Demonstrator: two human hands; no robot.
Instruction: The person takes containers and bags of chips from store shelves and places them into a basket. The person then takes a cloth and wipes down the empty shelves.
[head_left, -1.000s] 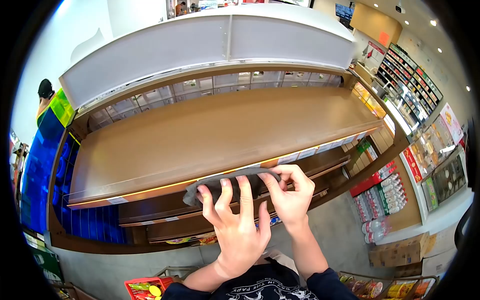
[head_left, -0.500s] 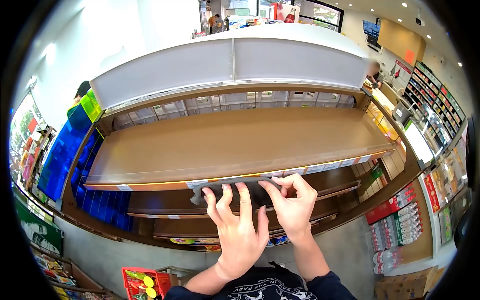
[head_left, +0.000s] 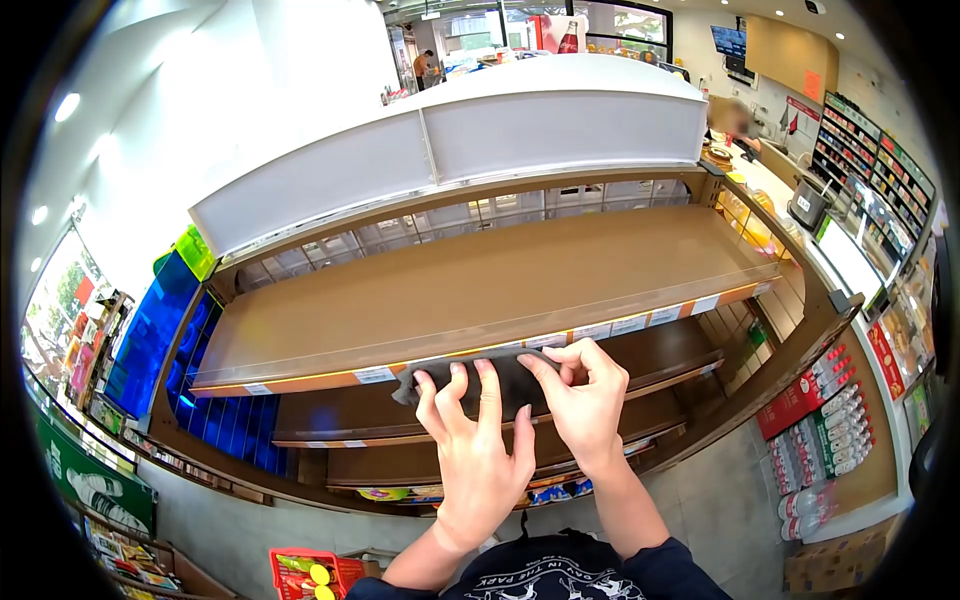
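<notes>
A dark grey cloth [head_left: 447, 380] lies along the front edge of the top brown shelf [head_left: 480, 265], over part of its label strip. My left hand [head_left: 475, 445] has its fingers spread, their tips pressing the cloth against that edge, with the thumb held apart. Close beside it, my right hand [head_left: 588, 400] pinches the cloth's right end between thumb and curled fingers. A price label [head_left: 375, 375] shows just left of the cloth, and another label [head_left: 592, 331] is above my right hand. The stretch of edge behind the cloth is hidden.
Lower shelves [head_left: 350, 415] sit under the top one. A red basket [head_left: 300, 570] with goods stands on the floor at lower left. Bottle packs [head_left: 815, 430] are stacked at right. A blue panel [head_left: 160, 335] borders the shelf's left end. A person [head_left: 735, 125] is behind the counter.
The view has tilted and swung a little. My hands and the cloth have shifted slightly right along the shelf edge, and more of the cloth's face now shows. Both hands keep nearly the same pose.
</notes>
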